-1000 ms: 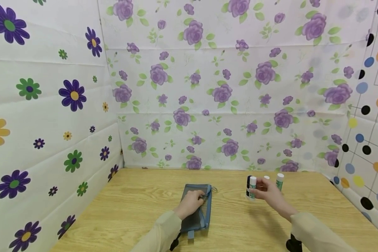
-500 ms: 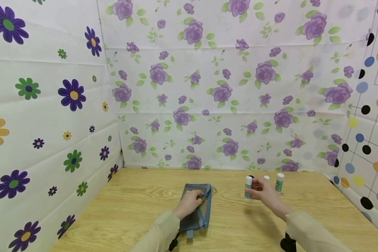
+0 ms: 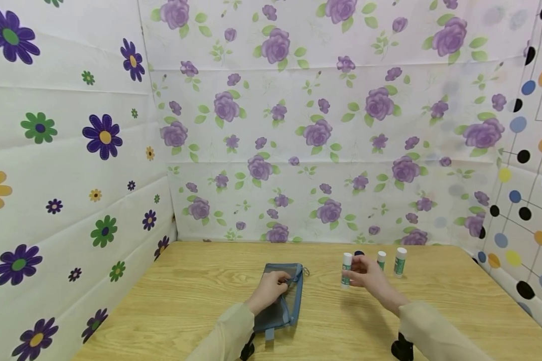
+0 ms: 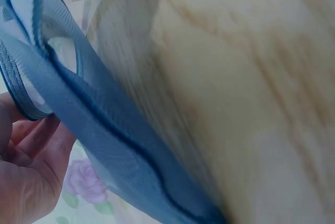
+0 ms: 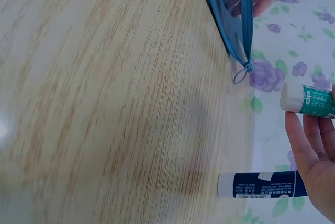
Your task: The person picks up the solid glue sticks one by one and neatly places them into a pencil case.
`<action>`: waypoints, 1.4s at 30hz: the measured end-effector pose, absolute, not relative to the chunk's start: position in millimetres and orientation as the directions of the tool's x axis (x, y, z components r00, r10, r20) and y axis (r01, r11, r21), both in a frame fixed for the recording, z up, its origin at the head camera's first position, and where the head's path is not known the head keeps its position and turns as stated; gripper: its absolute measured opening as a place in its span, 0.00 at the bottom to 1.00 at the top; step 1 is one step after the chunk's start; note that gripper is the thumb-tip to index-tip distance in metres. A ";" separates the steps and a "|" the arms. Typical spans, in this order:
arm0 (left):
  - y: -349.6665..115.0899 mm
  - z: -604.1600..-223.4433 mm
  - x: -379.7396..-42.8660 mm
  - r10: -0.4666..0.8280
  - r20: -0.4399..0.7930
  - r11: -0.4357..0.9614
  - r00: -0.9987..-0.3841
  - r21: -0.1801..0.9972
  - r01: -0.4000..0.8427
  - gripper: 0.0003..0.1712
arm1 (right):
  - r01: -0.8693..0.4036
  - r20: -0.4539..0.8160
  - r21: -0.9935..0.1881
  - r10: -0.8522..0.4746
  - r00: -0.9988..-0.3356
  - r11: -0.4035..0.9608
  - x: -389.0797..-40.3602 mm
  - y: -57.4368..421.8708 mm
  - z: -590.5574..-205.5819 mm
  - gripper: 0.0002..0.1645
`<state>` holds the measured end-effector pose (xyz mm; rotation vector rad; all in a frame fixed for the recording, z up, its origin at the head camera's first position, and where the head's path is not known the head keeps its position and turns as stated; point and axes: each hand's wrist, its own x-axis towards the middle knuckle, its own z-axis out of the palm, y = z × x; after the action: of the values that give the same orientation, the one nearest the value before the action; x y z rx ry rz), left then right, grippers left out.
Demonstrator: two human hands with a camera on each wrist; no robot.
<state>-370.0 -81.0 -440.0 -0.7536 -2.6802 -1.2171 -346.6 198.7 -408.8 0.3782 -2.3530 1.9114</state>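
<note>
The green stick (image 3: 346,272) was held upright, raised above the table (image 3: 198,286), between the pouch (image 3: 271,317) and the dark stick (image 5: 261,185). The step in hand was judged to be a carry of that stick beside the pouch. For this to be done well, the stick was best kept upright and high enough for its lower end to be cleared of the pouch's rim and the ring (image 5: 239,76); the soft mouth was best kept spread by a light, steady pull, lest its walls be folded together. The stick was pinched by the right hand (image 3: 371,277) between thumb and fingers, the gap narrowed to the stick's own width, with both ends left exposed. The pouch's rim was gripped by the left hand (image 3: 269,292), the fingers being curled under its edge, and the mouth was parted. Behind the right hand the dark stick was left standing, partly covered; beyond it were seen a half-hidden stick (image 3: 381,258) and an end stick (image 3: 400,262), backed by flowered cloth (image 3: 316,133).
</note>
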 end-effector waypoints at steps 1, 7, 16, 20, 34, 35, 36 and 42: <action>-81.3 -440.4 -370.3 0.391 0.290 0.553 -0.874 0.685 0.475 0.15 | -0.244 0.221 -0.952 -0.135 -0.966 0.184 -346.7 197.7 -409.2 0.22; -82.6 -442.2 -371.3 0.364 0.285 0.530 -0.887 0.720 0.448 0.14 | -0.200 0.182 -0.969 -0.132 -0.975 0.144 -348.5 190.8 -410.9 0.24; -82.5 -443.4 -371.6 0.329 0.298 0.508 -0.896 0.744 0.434 0.11 | -0.118 0.108 -0.989 -0.112 -0.988 0.088 -353.0 181.4 -412.4 0.24; -82.4 -443.6 -370.6 0.320 0.302 0.498 -0.898 0.753 0.431 0.09 | -0.117 0.107 -0.990 -0.127 -0.986 0.080 -352.7 177.4 -414.1 0.24; -82.7 -444.7 -370.7 0.296 0.302 0.493 -0.906 0.765 0.415 0.09 | -0.069 0.067 -0.997 -0.087 -0.994 0.019 -355.8 158.6 -420.1 0.25; -82.7 -444.5 -370.8 0.294 0.300 0.492 -0.907 0.766 0.413 0.09 | -0.069 0.067 -0.997 -0.092 -0.994 0.021 -356.3 157.7 -420.5 0.25; -82.6 -444.3 -371.0 0.293 0.299 0.491 -0.908 0.768 0.411 0.09 | -0.068 0.066 -0.997 -0.091 -0.994 0.021 -356.7 156.7 -420.7 0.25; -83.5 -444.7 -371.9 0.293 0.298 0.494 -0.909 0.767 0.411 0.09 | -0.054 0.053 -0.998 -0.085 -0.995 0.015 -359.9 149.2 -421.8 0.21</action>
<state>-371.9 -83.5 -444.7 -0.6163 -2.6024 -1.3889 -359.9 149.2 -421.8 0.1540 -2.2535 2.2148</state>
